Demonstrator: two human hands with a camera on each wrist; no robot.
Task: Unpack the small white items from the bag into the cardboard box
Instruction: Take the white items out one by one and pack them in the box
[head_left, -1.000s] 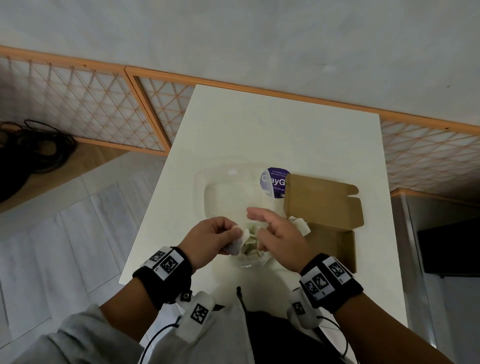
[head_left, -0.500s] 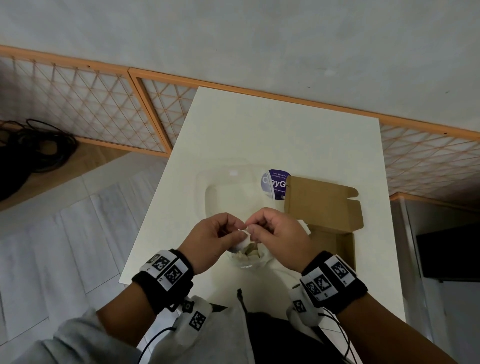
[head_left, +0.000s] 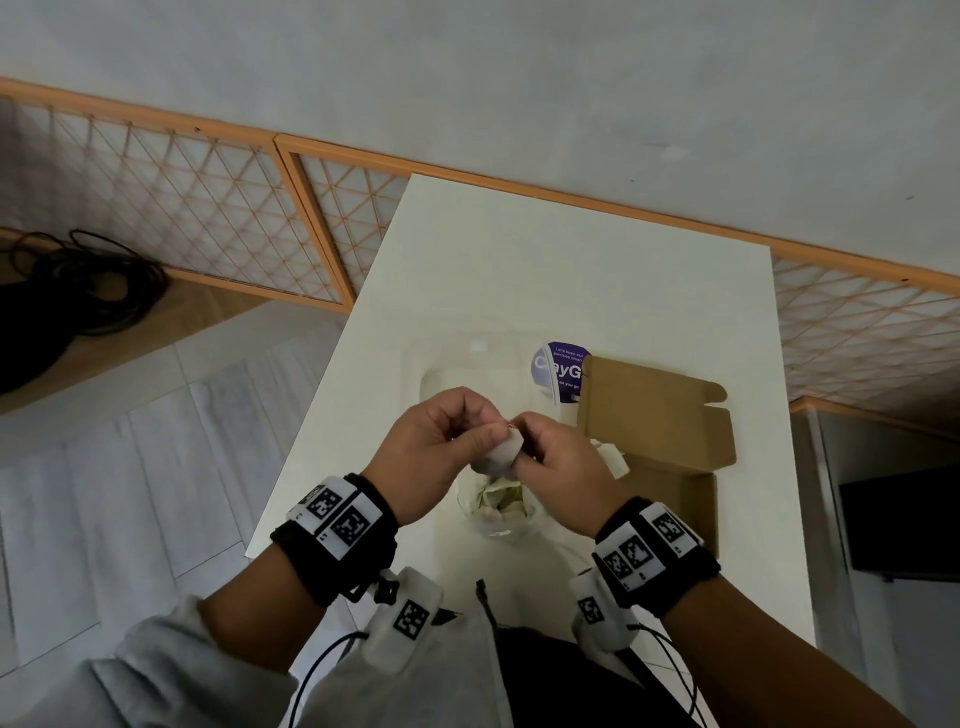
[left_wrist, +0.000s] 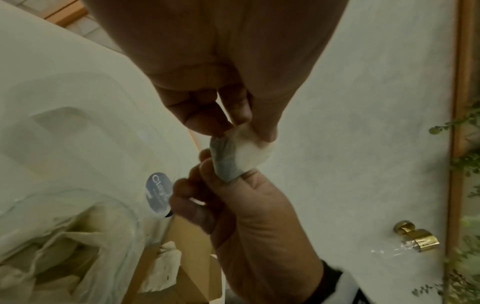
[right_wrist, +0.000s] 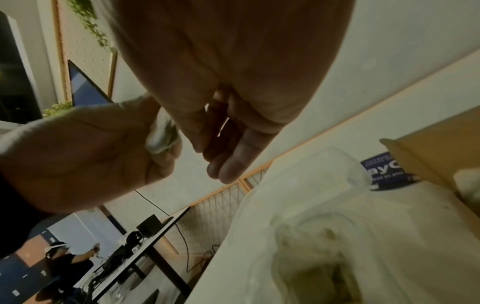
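Both hands meet above the mouth of the clear plastic bag (head_left: 498, 514), which lies on the white table and holds several pale items. My left hand (head_left: 485, 434) pinches a small white item (head_left: 503, 451) from the top, and my right hand (head_left: 522, 441) pinches its other end. In the left wrist view the white item (left_wrist: 246, 152) sits between my left fingertips (left_wrist: 265, 131) and the right thumb (left_wrist: 252, 181). The open cardboard box (head_left: 654, 415) stands just right of the hands, with a white item (head_left: 613, 460) inside it.
A purple round sticker (head_left: 558, 369) marks the bag beside the box lid. The table (head_left: 571, 260) ends close on the left, over a tiled floor with a lattice fence (head_left: 182, 208) and black cables (head_left: 78, 291). A person stands at a far desk (right_wrist: 64, 259).
My right hand, open over the bag a second ago, has closed onto the white item held by my left hand. Both hands have drawn together and risen slightly above the bag.
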